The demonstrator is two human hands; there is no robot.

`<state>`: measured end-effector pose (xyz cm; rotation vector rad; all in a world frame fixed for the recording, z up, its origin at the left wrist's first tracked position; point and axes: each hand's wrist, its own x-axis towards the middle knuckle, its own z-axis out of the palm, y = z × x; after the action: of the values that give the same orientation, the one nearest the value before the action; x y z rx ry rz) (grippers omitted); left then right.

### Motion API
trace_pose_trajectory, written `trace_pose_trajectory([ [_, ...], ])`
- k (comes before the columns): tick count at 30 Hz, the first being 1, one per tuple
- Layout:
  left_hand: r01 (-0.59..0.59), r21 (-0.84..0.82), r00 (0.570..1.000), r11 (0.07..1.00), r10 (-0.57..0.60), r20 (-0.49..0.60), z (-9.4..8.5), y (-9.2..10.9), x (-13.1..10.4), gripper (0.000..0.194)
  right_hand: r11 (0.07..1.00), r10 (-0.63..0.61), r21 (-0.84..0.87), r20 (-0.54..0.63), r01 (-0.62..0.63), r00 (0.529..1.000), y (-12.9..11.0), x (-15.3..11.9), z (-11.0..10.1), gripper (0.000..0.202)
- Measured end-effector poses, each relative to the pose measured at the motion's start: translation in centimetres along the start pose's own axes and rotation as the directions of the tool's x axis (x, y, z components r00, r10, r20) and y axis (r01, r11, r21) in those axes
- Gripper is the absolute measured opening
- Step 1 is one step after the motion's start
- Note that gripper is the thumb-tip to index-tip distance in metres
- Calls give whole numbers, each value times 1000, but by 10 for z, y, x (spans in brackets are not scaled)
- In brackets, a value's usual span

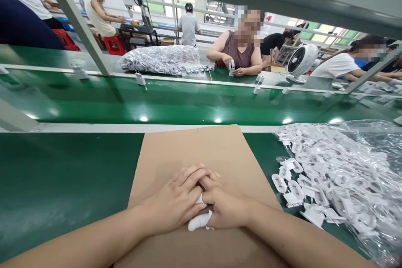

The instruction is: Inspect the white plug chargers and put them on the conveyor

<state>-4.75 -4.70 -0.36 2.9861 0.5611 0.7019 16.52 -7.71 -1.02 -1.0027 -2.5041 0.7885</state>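
My left hand [171,201] and my right hand [228,203] lie together on a brown cardboard sheet [201,146]. The left fingers are stretched out across the right fingers and partly cover them. A white covering [200,221] wraps my right thumb, and a second bit of white covering [199,199] shows between the hands. I see no part or tool in either hand. Right of the cardboard, a pile of white plastic plug-like housings [333,180] spills from a clear plastic bag [373,134].
A green conveyor belt [176,102] with pale rails runs across beyond the cardboard. White pieces [140,78] sit along its far rail. Opposite, a co-worker [243,52] handles a white piece beside a filled clear bag [163,59]. A white fan [301,60] stands farther right. A metal frame post [75,21] rises at left.
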Motion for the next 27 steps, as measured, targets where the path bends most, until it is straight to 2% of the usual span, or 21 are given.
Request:
trace_pose_trajectory([
  [3,-29,91,999,995,27,23,2,3,0,39,999,-7,-39,27,8,1000,-1,0,-2,42],
  [7,3,90,998,996,-9,58,4,9,1,40,992,-16,-121,77,26,997,-6,0,-5,42],
  [9,52,43,995,998,-56,80,4,13,4,43,989,-5,-146,100,20,995,-9,0,-6,50],
  [12,116,-89,985,989,-103,140,1,13,8,47,988,-4,-150,82,17,997,-12,-3,-8,73],
  [15,142,-228,989,963,-129,70,-3,4,11,51,994,-47,-100,58,53,997,-10,-5,-11,58],
  [18,167,-324,985,931,-173,12,-7,-6,11,47,993,-78,-85,2,78,997,-5,-8,-13,62],
  [22,241,-378,970,894,-226,84,-14,-10,10,39,991,-108,-90,-43,104,993,-3,-11,-13,73],
  [27,257,-429,966,866,-225,125,-14,-10,15,34,990,-129,-60,-53,126,990,-3,-11,-13,66],
])
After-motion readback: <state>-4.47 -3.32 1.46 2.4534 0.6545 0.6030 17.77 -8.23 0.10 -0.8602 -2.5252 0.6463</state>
